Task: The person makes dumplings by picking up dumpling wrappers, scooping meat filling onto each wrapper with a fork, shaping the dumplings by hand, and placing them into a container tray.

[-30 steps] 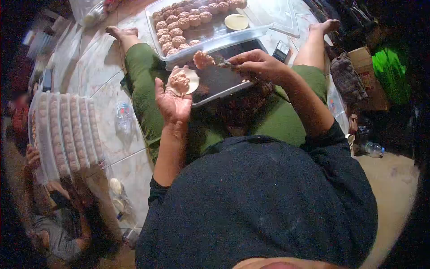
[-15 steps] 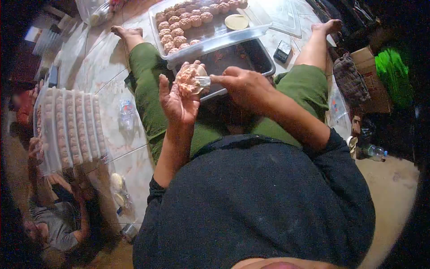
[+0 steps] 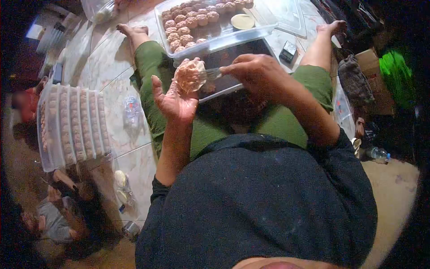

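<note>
On the fingers of my left hand (image 3: 179, 105) rests a round dumpling wrapper (image 3: 201, 83) with pinkish minced filling (image 3: 189, 75) spread over it; the thumb stands apart. My right hand (image 3: 257, 74) pinches a pale fork (image 3: 214, 73), its tines blurred close to the wrapper's right edge. Below both hands is a dark tray (image 3: 255, 54) with bits of filling in it. Just beyond, a clear plastic container (image 3: 219, 41) holds rows of shaped dumplings (image 3: 190, 21) and a stack of round wrappers (image 3: 242, 21).
A small digital scale (image 3: 287, 51) lies right of the tray. At the left stand stacked clear boxes (image 3: 74, 125) full of dumplings. Packaged wrappers (image 3: 122, 186) lie on the tiles. Another person (image 3: 58, 217) sits at lower left. A plastic bottle (image 3: 378, 155) lies at right.
The fork has drawn back to the right, off the middle of the filling. The filling looks flatter and more evenly spread on the wrapper. The whole view has shifted slightly.
</note>
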Tool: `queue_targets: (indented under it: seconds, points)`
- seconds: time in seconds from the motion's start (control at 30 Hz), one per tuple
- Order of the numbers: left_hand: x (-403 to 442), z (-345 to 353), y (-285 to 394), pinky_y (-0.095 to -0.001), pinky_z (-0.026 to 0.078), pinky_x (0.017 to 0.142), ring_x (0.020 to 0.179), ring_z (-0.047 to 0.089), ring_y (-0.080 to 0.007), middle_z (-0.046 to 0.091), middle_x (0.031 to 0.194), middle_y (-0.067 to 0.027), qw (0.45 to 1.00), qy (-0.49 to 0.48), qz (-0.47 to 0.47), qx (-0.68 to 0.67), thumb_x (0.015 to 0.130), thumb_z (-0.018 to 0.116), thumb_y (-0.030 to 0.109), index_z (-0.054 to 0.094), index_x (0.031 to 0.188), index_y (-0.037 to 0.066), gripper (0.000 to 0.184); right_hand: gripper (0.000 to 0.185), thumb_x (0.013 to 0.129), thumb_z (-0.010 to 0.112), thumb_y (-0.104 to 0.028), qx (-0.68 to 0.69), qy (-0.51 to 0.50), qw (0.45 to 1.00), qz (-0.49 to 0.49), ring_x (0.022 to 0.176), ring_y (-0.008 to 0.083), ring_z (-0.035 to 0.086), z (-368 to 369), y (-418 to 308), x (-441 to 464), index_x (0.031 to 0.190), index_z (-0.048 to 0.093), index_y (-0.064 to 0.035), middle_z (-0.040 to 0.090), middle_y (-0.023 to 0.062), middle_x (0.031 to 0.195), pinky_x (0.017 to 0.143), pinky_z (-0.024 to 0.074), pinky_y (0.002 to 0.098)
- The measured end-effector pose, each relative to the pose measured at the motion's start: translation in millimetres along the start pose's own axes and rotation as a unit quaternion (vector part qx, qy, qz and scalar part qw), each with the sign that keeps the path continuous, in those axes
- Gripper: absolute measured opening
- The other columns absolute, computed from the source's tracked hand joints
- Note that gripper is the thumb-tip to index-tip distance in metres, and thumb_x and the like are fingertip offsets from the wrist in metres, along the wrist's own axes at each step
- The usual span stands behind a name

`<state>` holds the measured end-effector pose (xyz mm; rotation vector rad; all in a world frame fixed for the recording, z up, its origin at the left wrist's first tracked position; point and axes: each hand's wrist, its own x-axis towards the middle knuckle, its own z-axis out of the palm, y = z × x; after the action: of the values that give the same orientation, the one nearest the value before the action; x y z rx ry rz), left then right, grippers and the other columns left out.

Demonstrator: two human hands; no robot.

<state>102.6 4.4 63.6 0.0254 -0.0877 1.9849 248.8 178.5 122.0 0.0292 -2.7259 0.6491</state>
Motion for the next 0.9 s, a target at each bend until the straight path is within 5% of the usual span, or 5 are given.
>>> queue_targets:
  seconds: [0.2, 0.43, 0.47, 0.6, 0.9]
  points:
    - [5.3, 14.2, -21.8, -0.0431, 0.03, 0.101, 0.12, 0.037, -0.0365, 0.031, 0.131, -0.0281, 0.979, 0.058, 0.039, 0.189, 0.074, 0.05, 0.061, 0.025, 0.129, -0.01, 0.093, 0.024, 0.075, 0.057, 0.0, 0.077, 0.031, 0.997, -0.008, 0.069, 0.0266, 0.058, 23.1, 8.6, 13.0, 0.096, 0.064, -0.0094, 0.059, 0.012, 0.08, 0.061, 0.0477, 0.0328]
    - [3.4, 2.5, -7.0, -0.0441, 0.022, 0.106, 0.126, 0.026, -0.039, 0.023, 0.135, -0.0294, 0.998, 0.021, 0.029, 0.048, 0.076, 0.047, 0.043, 0.019, 0.131, -0.011, 0.082, 0.024, 0.077, 0.058, -0.001, 0.106, 0.044, 0.993, -0.03, 0.066, 0.0221, 0.059, -1.3, 24.4, 0.7, 0.097, 0.065, -0.01, 0.06, 0.0106, 0.078, 0.058, 0.0473, 0.0312]
    - [2.3, -2.0, -7.6, -0.0435, 0.022, 0.106, 0.125, 0.028, -0.038, 0.025, 0.135, -0.0286, 0.993, -0.099, -0.033, -0.058, 0.074, 0.043, 0.029, 0.02, 0.131, -0.011, 0.072, 0.023, 0.076, 0.058, -0.001, 0.039, 0.082, 0.995, -0.031, 0.065, 0.0209, 0.059, -4.9, 22.6, 4.4, 0.097, 0.065, -0.0098, 0.06, 0.0108, 0.075, 0.057, 0.0472, 0.0305]
    - [7.7, -3.7, -15.4, -0.0437, 0.037, 0.095, 0.111, 0.045, -0.0328, 0.047, 0.119, -0.0241, 0.997, -0.036, -0.054, 0.044, 0.078, 0.039, 0.017, 0.05, 0.108, -0.008, 0.041, 0.023, 0.074, 0.059, 0.0, 0.17, 0.078, 0.982, -0.032, 0.065, 0.0217, 0.059, 15.5, 25.1, 5.7, 0.095, 0.066, -0.0079, 0.062, 0.0111, 0.078, 0.06, 0.0478, 0.0305]
    - [3.2, -0.4, -26.2, -0.0462, 0.02, 0.105, 0.128, 0.023, -0.0349, 0.015, 0.14, -0.0246, 0.998, 0.004, -0.044, -0.054, 0.077, 0.035, 0.064, 0.016, 0.136, -0.003, 0.091, 0.023, 0.07, 0.059, -0.001, 0.101, 0.004, 0.994, -0.04, 0.07, 0.0262, 0.06, 14.9, 8.0, -4.2, 0.09, 0.066, -0.009, 0.061, 0.0104, 0.078, 0.064, 0.0486, 0.0326]
